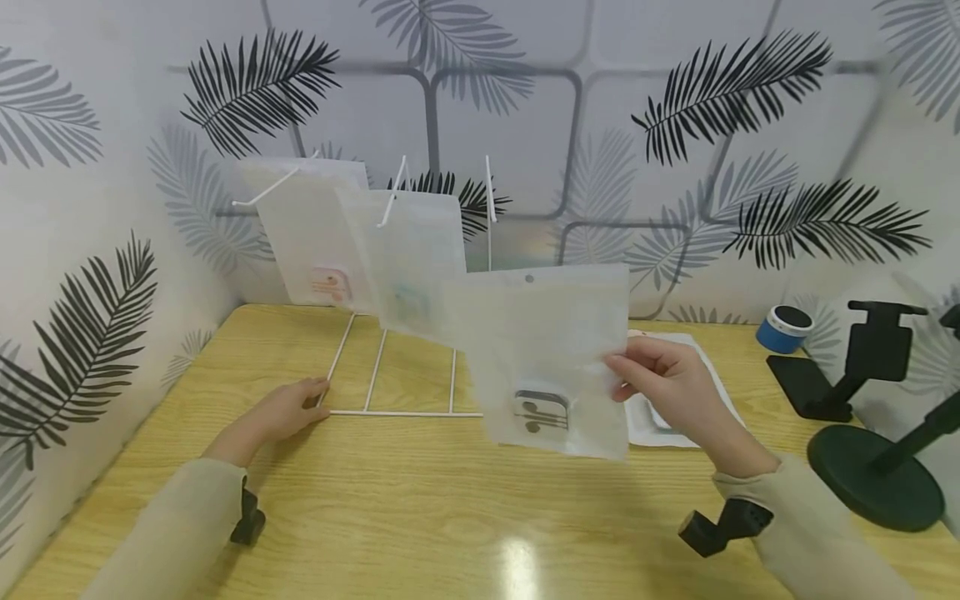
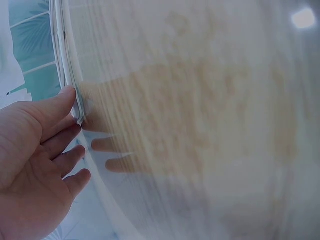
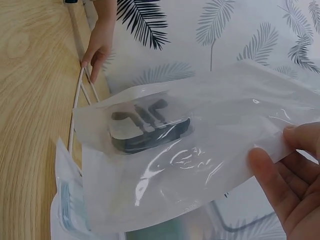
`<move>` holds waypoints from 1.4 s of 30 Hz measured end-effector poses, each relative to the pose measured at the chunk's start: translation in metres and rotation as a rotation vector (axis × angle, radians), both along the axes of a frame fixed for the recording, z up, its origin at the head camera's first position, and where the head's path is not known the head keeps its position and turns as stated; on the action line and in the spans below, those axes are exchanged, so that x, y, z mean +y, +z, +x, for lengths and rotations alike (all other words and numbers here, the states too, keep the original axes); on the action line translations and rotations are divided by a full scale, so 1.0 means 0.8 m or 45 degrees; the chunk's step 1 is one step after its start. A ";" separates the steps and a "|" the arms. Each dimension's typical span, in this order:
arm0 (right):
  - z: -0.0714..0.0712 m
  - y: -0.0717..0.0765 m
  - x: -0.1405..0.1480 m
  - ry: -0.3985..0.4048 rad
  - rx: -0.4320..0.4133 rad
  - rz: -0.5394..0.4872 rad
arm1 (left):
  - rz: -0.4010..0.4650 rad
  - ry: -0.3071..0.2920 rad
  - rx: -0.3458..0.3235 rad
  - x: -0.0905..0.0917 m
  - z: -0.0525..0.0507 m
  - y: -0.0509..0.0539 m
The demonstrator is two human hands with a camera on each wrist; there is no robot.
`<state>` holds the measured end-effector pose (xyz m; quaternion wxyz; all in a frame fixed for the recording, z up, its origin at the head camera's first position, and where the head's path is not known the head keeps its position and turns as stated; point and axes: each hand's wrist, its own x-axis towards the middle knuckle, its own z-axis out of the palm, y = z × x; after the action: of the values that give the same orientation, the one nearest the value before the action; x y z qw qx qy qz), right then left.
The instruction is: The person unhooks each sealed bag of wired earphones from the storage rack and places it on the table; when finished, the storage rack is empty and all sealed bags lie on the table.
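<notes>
The milky pouch (image 1: 562,333) is pinched at its right edge by the right fingers (image 1: 637,375) and extends to their left, in front of the wire rack (image 1: 405,413). The near left corner of the wire rack is pinched by the left fingers (image 1: 309,388). For good control, a light pinch at the edge seems best, so that the film is not creased and the punched hole (image 1: 529,278), up and left of the right fingers, is left uncovered; the thin frame is probably best braced from its corner. The film is seen to be soft, translucent and glossy, with wrinkles near the right fingertips, and its lower part is likely swung by the weight of the dark, rounded earphone case (image 1: 542,408), left of and below them. Slim white rods form the rack; its straight hooks (image 1: 491,187) are set above and left of the right fingers. Two similar pouches (image 1: 420,250) are hung farther left, and smooth, pale-grained wood is shown by the desk (image 1: 420,517) beneath both sets of fingers.
</notes>
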<state>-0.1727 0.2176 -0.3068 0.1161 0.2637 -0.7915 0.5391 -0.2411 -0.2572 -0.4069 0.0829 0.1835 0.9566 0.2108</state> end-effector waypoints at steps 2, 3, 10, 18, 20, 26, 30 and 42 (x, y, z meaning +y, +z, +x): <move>0.004 0.001 0.008 -0.011 0.004 0.016 | 0.001 0.003 -0.002 0.000 -0.001 0.000; 0.006 0.002 0.012 -0.016 0.005 0.021 | 0.001 0.005 -0.002 -0.001 -0.001 -0.001; 0.018 0.002 0.041 -0.053 0.044 0.073 | 0.002 -0.002 0.005 -0.001 -0.002 -0.001; 0.032 0.005 0.075 -0.153 -0.014 0.154 | -0.003 -0.009 0.009 -0.002 -0.005 -0.004; 0.036 0.005 0.083 -0.176 -0.041 0.190 | -0.004 -0.009 0.015 -0.002 -0.005 -0.005; 0.046 -0.007 0.113 -0.142 -0.174 0.195 | -0.001 -0.007 0.017 -0.002 -0.003 -0.005; 0.054 -0.014 0.134 -0.116 -0.268 0.206 | 0.000 0.000 0.009 -0.001 -0.002 -0.004; 0.069 -0.032 0.185 -0.039 -0.426 0.306 | -0.003 -0.004 0.016 -0.003 -0.005 -0.006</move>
<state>-0.1177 0.3659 -0.3326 -0.0409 0.1703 -0.8622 0.4753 -0.2453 -0.2596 -0.4114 0.0774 0.1862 0.9571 0.2082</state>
